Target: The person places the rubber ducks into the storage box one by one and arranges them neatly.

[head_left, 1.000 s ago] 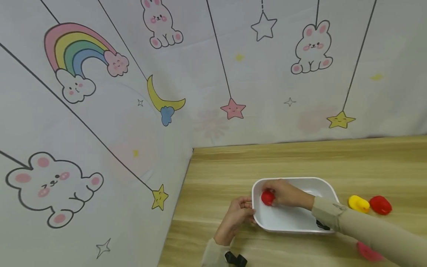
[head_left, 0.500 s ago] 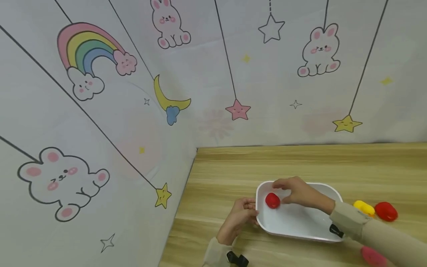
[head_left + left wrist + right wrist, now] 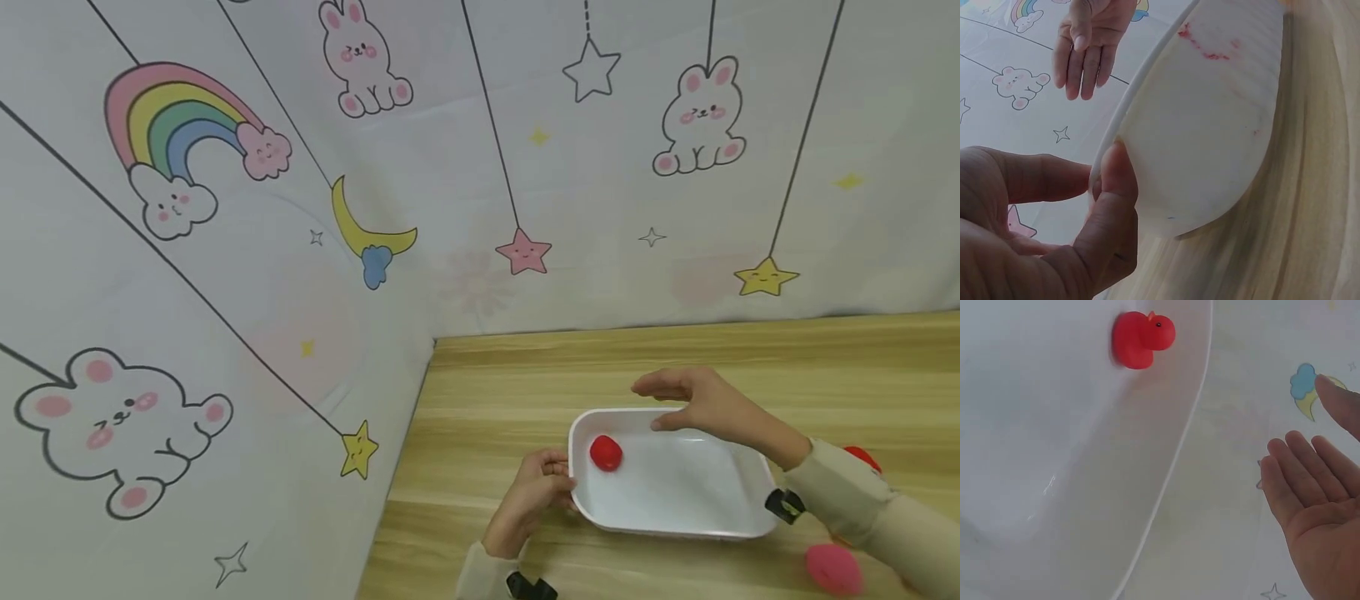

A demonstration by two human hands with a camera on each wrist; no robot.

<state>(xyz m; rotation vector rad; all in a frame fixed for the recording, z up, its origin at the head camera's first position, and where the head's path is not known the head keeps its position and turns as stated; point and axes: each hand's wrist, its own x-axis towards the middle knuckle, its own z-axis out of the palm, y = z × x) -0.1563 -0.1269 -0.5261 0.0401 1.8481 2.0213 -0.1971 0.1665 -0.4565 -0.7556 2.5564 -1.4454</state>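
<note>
A red rubber duck (image 3: 606, 452) sits inside the white plastic tub (image 3: 675, 492), near its left end. In the right wrist view the duck (image 3: 1132, 344) shows its small beak and dark eye. My left hand (image 3: 525, 500) holds the tub's left end; the left wrist view shows thumb and fingers pinching the rim (image 3: 1124, 109). Over the tub's far rim hovers my right hand (image 3: 712, 407), fingers extended and thumb apart, holding nothing. Its palm (image 3: 1329, 550) shows bare in the right wrist view.
On the wooden table (image 3: 510, 375), a pink toy (image 3: 834, 570) lies at the front right. Part of another red toy (image 3: 862, 457) peeks out behind the right sleeve. A cartoon-printed white wall covering (image 3: 600, 192) borders the table at the back and left.
My right hand has let go of the red rubber duck in the tub, then risen back and to the right. The yellow duck has become hidden behind my sleeve. My left hand stays at the tub.
</note>
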